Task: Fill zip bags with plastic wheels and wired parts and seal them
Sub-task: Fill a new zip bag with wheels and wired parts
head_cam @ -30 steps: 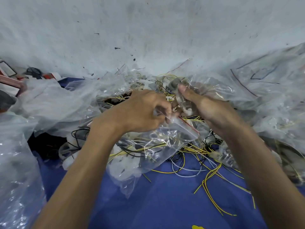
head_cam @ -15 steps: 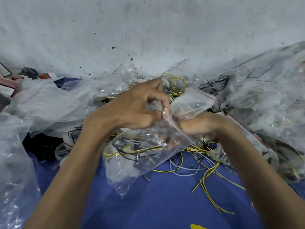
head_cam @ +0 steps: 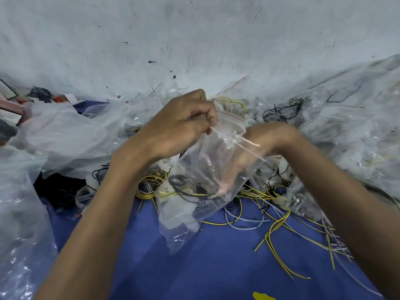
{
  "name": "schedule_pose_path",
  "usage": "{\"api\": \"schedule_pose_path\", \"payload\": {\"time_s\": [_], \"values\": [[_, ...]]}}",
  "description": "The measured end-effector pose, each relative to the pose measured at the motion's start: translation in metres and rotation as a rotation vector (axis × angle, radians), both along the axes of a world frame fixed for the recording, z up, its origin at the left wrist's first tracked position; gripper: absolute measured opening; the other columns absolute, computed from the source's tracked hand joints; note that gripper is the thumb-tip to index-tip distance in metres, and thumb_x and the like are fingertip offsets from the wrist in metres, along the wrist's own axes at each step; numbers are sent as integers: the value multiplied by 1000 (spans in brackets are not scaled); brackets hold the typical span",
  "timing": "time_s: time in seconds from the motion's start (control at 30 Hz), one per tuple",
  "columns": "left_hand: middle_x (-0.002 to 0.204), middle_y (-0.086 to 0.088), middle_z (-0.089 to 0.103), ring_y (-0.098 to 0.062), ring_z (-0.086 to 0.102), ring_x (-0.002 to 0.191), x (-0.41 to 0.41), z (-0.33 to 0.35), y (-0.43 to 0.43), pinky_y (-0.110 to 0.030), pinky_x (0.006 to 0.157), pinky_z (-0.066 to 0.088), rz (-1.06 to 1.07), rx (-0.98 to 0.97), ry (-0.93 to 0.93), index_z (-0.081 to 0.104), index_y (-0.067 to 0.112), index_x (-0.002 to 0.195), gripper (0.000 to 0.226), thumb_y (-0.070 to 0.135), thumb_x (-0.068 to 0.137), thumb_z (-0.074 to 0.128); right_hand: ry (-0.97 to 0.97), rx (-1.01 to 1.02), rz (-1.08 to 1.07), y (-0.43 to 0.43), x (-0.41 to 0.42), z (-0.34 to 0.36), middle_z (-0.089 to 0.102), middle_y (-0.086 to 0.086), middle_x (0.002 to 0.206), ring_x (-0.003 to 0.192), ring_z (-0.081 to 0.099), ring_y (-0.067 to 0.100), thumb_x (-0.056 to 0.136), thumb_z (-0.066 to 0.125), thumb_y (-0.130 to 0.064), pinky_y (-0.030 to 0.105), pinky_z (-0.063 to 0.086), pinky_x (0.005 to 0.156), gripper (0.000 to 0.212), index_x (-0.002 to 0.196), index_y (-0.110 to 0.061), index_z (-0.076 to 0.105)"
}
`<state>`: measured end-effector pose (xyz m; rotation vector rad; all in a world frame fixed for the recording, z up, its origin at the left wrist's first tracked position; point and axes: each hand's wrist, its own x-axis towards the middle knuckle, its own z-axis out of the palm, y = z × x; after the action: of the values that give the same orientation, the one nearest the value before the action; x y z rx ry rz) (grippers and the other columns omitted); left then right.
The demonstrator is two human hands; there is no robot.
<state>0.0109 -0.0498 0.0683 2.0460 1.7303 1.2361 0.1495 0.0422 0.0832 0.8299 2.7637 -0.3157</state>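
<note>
A clear zip bag (head_cam: 194, 215) with a red seal strip hangs over the blue cloth at the centre. My left hand (head_cam: 179, 126) pinches the bag's mouth at its upper left edge and holds it up. My right hand (head_cam: 257, 144) reaches down into the open mouth; its fingers show blurred through the plastic, and whether they hold anything is unclear. Black and yellow wired parts (head_cam: 190, 191) and white plastic pieces lie in the bag's bottom. White plastic wheels (head_cam: 165, 166) lie behind the bag.
Loose yellow, white and black wires (head_cam: 277, 230) sprawl over the blue cloth (head_cam: 216, 267) to the right. Heaps of crumpled clear bags sit at the left (head_cam: 65, 135) and right (head_cam: 357, 131). A scuffed grey wall (head_cam: 194, 40) stands close behind.
My right hand, which held a part above the bag's mouth, has gone down inside the bag. My left hand has lifted the mouth higher and the bag now hangs more upright.
</note>
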Motion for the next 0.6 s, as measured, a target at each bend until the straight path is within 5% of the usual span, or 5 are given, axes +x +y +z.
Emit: {"api": "schedule_pose_path", "payload": {"time_s": [0.1, 0.2, 0.27, 0.37, 0.6], "values": [[76, 5, 40, 2, 45, 63, 0, 2, 1, -17, 64, 35, 37, 35, 3, 53, 21, 65, 23, 5, 80, 44, 218, -221, 97, -11, 8, 11, 48, -14, 30, 30, 47, -6, 90, 57, -11, 7, 34, 33, 28, 66, -24, 50], [75, 5, 41, -4, 40, 63, 2, 3, 2, -19, 60, 32, 74, 116, -2, 52, 23, 62, 22, 7, 71, 39, 402, -236, 210, -9, 0, 7, 69, -9, 67, 67, 64, -2, 89, 55, -16, 17, 50, 58, 9, 92, -8, 55], [74, 5, 41, -3, 40, 62, 2, 3, 2, -18, 60, 32, 82, 149, 2, 51, 24, 61, 25, 4, 72, 40, 211, 0, 260, -1, -15, -3, 64, 13, 90, 85, 60, 26, 93, 53, -23, 33, 49, 73, 25, 95, 2, 57], [73, 7, 41, 2, 40, 60, 1, 1, 4, -12, 57, 29, 107, 144, 55, 49, 25, 60, 24, 9, 71, 36, -78, 207, 238, 2, -28, 0, 56, 1, 84, 78, 50, 20, 91, 58, -27, 24, 37, 57, 24, 96, -4, 57], [74, 7, 40, 0, 39, 61, -6, 3, 4, -14, 59, 29, 132, 194, -8, 49, 25, 63, 22, 12, 72, 35, 477, -482, 220, 19, 4, 25, 71, -2, 77, 65, 62, 5, 70, 69, -30, 16, 48, 59, 20, 86, -20, 69]]}}
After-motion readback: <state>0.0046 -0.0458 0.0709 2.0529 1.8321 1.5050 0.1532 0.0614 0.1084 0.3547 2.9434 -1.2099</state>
